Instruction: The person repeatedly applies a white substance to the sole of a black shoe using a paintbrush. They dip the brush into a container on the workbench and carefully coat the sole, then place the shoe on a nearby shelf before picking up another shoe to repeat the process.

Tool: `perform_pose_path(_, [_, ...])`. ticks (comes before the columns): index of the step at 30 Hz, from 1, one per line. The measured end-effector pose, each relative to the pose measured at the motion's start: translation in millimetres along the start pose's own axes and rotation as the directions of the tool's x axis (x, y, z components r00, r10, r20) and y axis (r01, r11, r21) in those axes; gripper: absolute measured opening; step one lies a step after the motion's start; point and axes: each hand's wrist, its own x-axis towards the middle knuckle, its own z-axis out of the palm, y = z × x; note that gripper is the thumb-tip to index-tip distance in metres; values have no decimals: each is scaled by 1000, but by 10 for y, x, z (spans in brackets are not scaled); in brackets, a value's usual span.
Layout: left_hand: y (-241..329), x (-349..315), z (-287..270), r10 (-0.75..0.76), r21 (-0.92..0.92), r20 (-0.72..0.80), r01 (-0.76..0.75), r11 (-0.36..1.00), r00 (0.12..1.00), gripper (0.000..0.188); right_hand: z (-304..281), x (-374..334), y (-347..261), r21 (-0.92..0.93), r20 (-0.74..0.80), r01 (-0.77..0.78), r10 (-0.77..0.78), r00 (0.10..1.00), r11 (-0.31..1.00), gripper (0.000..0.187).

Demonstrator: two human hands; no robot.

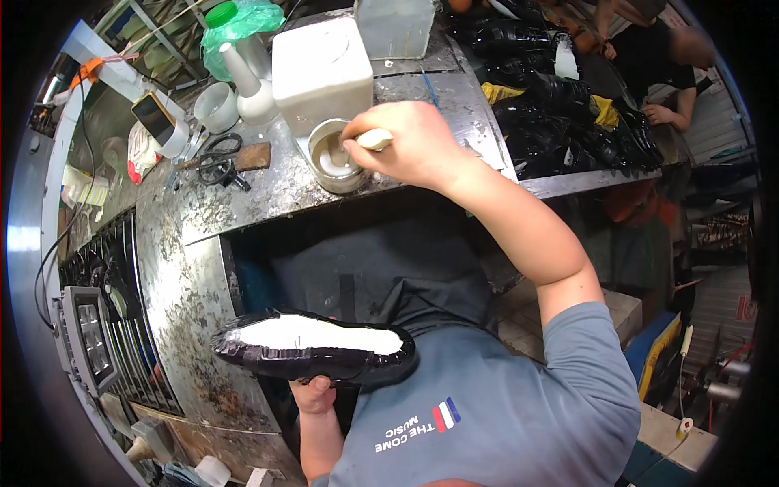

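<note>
My left hand (pixel 315 394) grips a black shoe upper (pixel 324 369) from below, in front of my body. Its bottom faces up and shows a long white insole (pixel 312 334) framed by the folded-in black edge. Out over the metal bench, my right hand (pixel 418 146) is closed round the pale handle of a brush (pixel 375 140). The brush's lower end is hidden by my fingers and the jar. That clear jar (pixel 339 183) holds a whitish paste or liquid, and my fingertips are at its rim.
Behind the jar stands a white plastic canister (pixel 320 81). To its left are a white squeeze bottle (pixel 253 96), a plastic cup (pixel 216 107), a phone (pixel 152 118) and black scissors (pixel 217 162). Shiny black shoes (pixel 560 122) crowd the far right, beside another person (pixel 661 61).
</note>
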Motion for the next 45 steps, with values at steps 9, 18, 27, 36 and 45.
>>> perform_pose_path(9, [517, 147, 209, 136, 849, 410, -432, 304, 902, 83, 22, -208, 94, 107, -46, 33, -29, 999, 994, 13])
perform_pose_path(18, [1043, 501, 673, 270, 597, 801, -737, -316, 534, 53, -118, -412, 90, 335, -36, -52, 68, 997, 941, 24])
perform_pose_path(27, [1482, 387, 900, -53, 401, 860, -736, -546, 507, 44, -379, -712, -428, 842, 37, -29, -5, 999, 539, 27])
perform_pose_path(36, [1546, 294, 1009, -145, 355, 841, -733, -581, 521, 48, -282, -583, -695, 877, -124, 97, 26, 992, 470, 21])
perform_pose_path(45, [1575, 379, 957, -106, 372, 850, -730, -573, 516, 45, -350, -612, -753, 948, -5, 15, -32, 999, 318, 19])
